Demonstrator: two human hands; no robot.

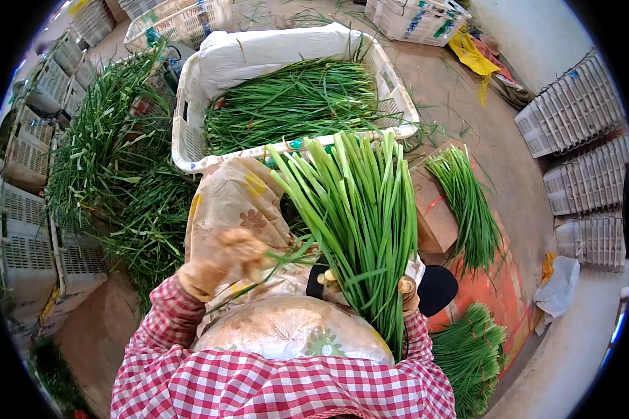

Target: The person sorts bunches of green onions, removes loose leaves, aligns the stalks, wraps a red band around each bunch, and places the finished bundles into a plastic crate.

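A thick bunch of garlic chives (370, 216) rests against my body, its pale cut ends pointing away from me. My right hand (407, 295), in a tan glove, is closed around its lower part, with much of the hand hidden behind the leaves. To the left of the bunch is my gloved left hand (230, 262), smeared by motion over my floral apron (241, 188). A few loose green leaves (290, 257) stretch between that hand and the bunch; whether its fingers grip them is unclear.
Ahead stands a white plastic crate (189, 133) of chives. At left lies a large heap of loose greens (133, 202) beside stacked crates (24, 209). A tied bunch (465, 202) lies on a cardboard box (437, 227) at right, with more bunches (472, 359) nearer me.
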